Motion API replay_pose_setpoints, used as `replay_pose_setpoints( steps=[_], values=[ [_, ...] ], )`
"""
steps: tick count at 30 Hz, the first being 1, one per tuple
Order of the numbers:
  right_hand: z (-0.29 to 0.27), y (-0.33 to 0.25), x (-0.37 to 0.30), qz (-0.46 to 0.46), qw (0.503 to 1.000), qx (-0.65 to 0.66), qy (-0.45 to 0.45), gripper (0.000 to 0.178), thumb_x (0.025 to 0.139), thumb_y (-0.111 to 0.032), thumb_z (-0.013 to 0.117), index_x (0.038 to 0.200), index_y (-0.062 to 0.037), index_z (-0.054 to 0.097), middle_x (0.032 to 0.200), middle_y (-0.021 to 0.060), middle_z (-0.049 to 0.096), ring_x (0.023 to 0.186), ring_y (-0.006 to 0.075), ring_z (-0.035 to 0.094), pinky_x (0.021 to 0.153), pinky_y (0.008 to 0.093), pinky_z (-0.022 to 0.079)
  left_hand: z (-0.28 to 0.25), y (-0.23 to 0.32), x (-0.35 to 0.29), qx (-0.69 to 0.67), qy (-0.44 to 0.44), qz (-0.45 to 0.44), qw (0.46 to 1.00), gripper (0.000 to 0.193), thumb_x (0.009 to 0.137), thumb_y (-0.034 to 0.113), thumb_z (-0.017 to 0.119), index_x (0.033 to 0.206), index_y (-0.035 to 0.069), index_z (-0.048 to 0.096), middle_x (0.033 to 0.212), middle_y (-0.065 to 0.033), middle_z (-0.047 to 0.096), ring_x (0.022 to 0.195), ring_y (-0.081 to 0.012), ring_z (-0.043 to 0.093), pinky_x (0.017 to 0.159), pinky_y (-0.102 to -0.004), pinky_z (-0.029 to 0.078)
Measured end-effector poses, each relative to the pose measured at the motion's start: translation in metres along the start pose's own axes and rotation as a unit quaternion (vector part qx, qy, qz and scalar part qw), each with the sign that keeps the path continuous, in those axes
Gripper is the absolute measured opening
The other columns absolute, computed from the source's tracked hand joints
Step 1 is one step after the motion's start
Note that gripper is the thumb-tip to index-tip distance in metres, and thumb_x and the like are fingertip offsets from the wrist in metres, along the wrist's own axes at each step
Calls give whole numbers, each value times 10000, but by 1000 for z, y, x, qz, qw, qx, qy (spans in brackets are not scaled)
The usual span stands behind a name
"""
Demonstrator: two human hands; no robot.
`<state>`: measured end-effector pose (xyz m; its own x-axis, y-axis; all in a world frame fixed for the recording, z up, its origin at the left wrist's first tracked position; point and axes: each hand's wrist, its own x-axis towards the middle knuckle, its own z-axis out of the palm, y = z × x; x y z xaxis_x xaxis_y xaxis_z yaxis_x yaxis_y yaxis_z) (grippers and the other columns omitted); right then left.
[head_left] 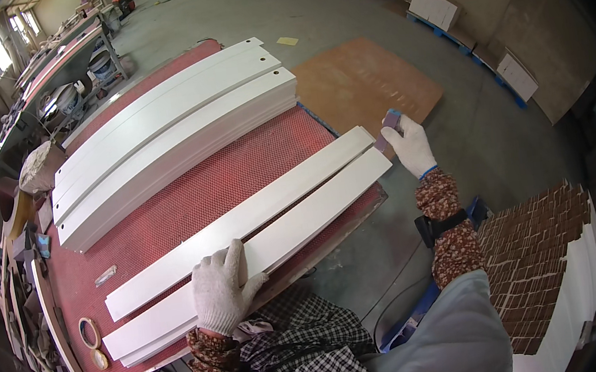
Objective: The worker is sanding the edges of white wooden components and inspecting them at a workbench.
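My left hand (223, 288), in a white knit glove, presses on the near white board (315, 210) with the thumb spread from the fingers. A second white board (256, 209) lies just beyond it, with a narrow gap between the two. Under the near board the edge of another board shows. My right hand (411, 146), gloved too, grips a purplish sanding block (388, 128) with a blue top, at the right-hand ends of these boards. The block is at the end of the farther board; whether it touches is hard to tell.
A stack of white boards (182, 137) with dark holes lies across the far side of the red textured table (237, 169). Tape rolls (90, 333) and scrap blocks (28, 305) sit at left. Stacked boards (534, 262) stand at lower right; a brown sheet (367, 79) lies on the floor.
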<state>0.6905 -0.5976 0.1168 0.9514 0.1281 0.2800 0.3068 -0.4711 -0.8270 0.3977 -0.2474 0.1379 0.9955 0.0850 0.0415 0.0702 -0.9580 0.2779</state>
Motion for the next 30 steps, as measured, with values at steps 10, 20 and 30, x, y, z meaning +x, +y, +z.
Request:
replay_pose_setpoints(
  steps=[10,20,30],
  values=[
    [-6,-7,6,24,998,-50,-28,228,983,-117,672,1151,37,674,1010,87,738,957,142,683,896,324,531,1,-1,1,-1,4,1,1000,762,814,383,824,1424,39,525,1119,-188,675,1004,-382,620,917,-494,469],
    [-12,-3,3,10,997,-65,-41,229,978,-145,664,1112,39,677,995,131,751,928,188,701,881,351,534,3,-3,-1,2,17,10,1000,762,820,395,820,1424,38,525,1130,-189,677,1011,-379,623,917,-491,471],
    [-9,-9,6,0,998,-52,-34,236,969,-160,677,1100,36,679,967,132,749,916,181,703,863,348,534,1,-1,-1,-2,5,0,1000,757,817,395,818,1415,29,533,1125,-189,674,1016,-381,621,920,-493,470]
  ],
)
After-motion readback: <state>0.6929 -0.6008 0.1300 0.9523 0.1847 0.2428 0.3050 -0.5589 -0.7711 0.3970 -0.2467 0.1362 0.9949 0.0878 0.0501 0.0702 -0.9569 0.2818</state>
